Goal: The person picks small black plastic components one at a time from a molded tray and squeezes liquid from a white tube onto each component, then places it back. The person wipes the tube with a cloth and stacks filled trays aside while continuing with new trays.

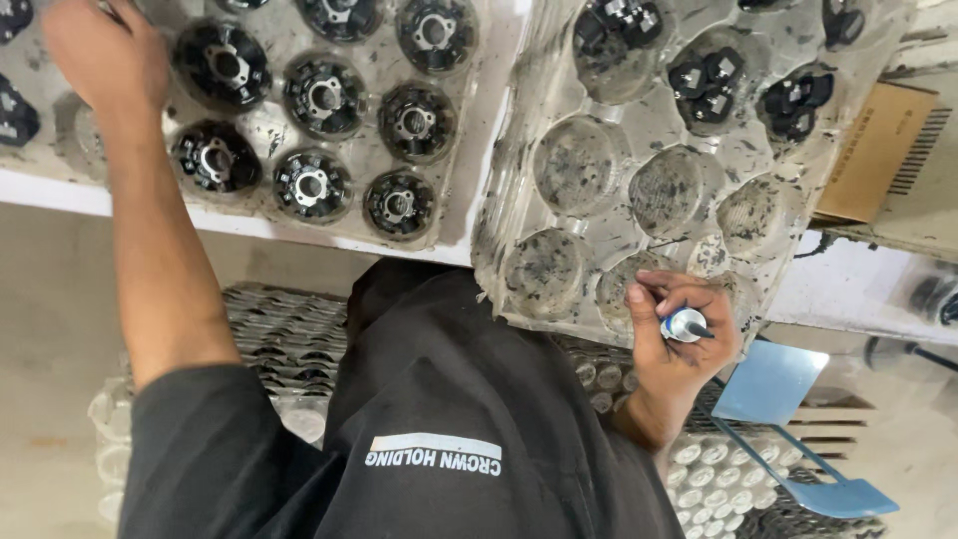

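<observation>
I take the dirty clear plastic tray with the round pockets as my landmark. To its right lies a brown cardboard box, flat and rectangular, with a dark barcode strip on its edge; below the tray, on my dark shirt, sits a white rectangular label with white lettering under it. My right hand is at the tray's near edge, fingers closed around a small silver cylinder; its long axis runs roughly left to right and its dark tip points right and slightly down, away from the tray. To the left of the tray is a second tray filled with black round parts with metal centres. My left hand rests on that tray's far left side; I cannot tell whether it grips anything. Black parts also fill the landmark tray's upper pockets. Below and right of it stands a blue chair, over stacked trays of small caps.
</observation>
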Tool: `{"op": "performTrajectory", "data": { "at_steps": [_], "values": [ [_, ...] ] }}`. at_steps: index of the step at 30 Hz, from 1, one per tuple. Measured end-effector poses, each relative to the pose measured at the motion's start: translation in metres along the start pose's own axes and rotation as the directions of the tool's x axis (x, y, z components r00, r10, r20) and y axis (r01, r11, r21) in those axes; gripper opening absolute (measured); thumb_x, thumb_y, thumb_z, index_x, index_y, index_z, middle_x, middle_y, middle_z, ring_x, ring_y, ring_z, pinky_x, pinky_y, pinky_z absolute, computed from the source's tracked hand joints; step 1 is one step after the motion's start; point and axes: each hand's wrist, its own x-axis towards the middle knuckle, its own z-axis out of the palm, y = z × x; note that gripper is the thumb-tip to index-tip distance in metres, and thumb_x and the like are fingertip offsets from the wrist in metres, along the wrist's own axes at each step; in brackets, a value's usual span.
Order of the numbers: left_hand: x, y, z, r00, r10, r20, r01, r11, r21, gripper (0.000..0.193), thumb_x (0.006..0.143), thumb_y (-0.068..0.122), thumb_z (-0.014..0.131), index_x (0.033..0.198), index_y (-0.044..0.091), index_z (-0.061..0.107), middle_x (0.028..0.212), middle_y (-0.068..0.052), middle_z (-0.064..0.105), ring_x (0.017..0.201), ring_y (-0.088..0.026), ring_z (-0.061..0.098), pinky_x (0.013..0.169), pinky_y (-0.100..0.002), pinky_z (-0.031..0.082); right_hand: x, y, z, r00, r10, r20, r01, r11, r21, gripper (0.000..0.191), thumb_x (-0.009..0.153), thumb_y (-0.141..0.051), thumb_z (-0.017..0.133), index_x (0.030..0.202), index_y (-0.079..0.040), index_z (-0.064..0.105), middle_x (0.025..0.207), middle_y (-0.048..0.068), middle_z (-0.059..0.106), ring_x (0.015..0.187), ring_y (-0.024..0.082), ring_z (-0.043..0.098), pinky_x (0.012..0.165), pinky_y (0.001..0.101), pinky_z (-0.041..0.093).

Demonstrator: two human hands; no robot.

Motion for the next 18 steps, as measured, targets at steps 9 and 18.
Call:
{"op": "performTrajectory", "data": {
  "at_steps": [9,18],
  "values": [
    [-0.012,0.276,-0.077,0.814,0.373,0.445,0.120,0.642,-0.758,0.031,0.112,0.034,0.062,0.118,0.004,0.060,0.091,-0.013,0.071,0.081,-0.031,0.073,0.073,-0.043,0.058,0.002,-0.002,-0.015,1.000,0.012,-0.004,-0.012,1.000,0.021,0.029,0.096,0.011,0.077,0.098,-0.005,0.052,0.106,0.017,0.071,0.100,0.020,0.071,0.090,0.0281,0.059],
    [-0.014,0.399,-0.074,0.727,0.565,0.390,-0.322,0.783,-0.532,0.044,0.087,0.023,0.075,0.125,0.007,0.058,0.117,-0.014,0.060,0.107,-0.033,0.063,0.083,-0.044,0.053,-0.001,-0.004,-0.023,0.999,0.043,-0.034,-0.040,0.997,0.069,0.030,0.095,0.012,0.077,0.096,-0.004,0.052,0.108,0.017,0.071,0.102,0.019,0.071,0.094,0.0302,0.060]
  ]
}}
